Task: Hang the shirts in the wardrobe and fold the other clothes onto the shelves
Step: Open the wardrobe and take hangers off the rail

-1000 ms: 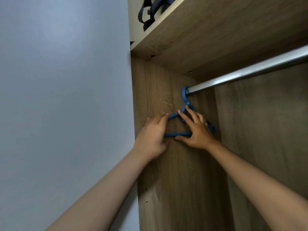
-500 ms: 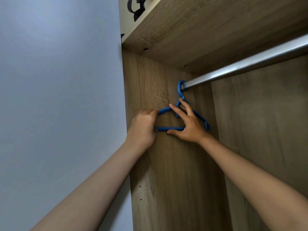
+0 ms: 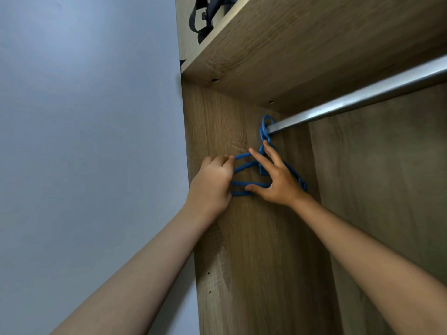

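Two blue hangers (image 3: 244,166) hang by their hooks at the far left end of the metal rail (image 3: 362,99), tight against the wardrobe's side panel (image 3: 217,122). No shirt shows in this view, so the step in hand looks like freeing one hanger to dress.

The left hand (image 3: 210,187), at about nine o'clock of the hangers, has its fingers curled round the near hanger's left arm and grips it. The right hand (image 3: 278,182), at three o'clock, lies spread over the other — index finger stretched up toward the hooks, thumb hooked under the bottom bar — so it pinches that hanger loosely between thumb and fingers.

To do this well, the right hand should steady the back hanger against the panel while the left draws the front one away, so the two frames part cleanly. Then the freed hook needs lifting up and over the rail, not dragging along it. The hooks sit crowded together at twelve o'clock of the hands; pulling before they separate could bring both down.

A dark strap (image 3: 200,18) rests on the shelf (image 3: 302,44) above.
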The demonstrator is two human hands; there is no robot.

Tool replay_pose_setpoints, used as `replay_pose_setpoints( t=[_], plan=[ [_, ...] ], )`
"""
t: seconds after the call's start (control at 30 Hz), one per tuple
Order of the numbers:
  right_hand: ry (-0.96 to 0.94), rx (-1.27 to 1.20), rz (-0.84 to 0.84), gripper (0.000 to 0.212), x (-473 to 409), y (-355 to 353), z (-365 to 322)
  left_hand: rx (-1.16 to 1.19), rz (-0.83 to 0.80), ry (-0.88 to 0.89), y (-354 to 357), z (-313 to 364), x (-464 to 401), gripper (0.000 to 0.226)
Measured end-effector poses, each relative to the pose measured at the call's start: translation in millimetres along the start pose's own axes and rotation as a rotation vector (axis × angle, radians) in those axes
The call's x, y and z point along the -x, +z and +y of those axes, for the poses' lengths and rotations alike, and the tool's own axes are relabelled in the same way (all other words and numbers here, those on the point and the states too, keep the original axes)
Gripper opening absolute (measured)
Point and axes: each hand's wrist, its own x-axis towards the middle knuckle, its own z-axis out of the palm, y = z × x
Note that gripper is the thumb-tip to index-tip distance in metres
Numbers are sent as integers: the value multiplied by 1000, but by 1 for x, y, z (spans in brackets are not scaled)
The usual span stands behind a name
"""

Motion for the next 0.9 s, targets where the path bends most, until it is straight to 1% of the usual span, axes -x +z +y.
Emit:
replay_pose_setpoints(
  t=[0.13, 0.4, 0.53, 0.67, 0.73, 0.9],
  plan=[
    [15, -22, 18, 86, -4, -1, -4, -12, 8, 3, -6, 0, -4, 57],
    [-66, 24, 76, 87, -15, -1, -10, -18, 122, 42, -16, -5, 0, 58],
    [-116, 76, 144, 88, -13, 9, -26, -44, 158, 82, -26, -13, 13, 57],
    [-136, 177, 253, 89, -7, 24, -42, 3, 195, 65, -39, -19, 34, 56],
    [-147, 167, 299, 89, -3, 33, -53, 34, 185, 56, -46, -26, 44, 56],
    [-270, 94, 395, 86, -1, 45, -85, 72, 153, 14, -72, -43, 74, 55]
  ],
)
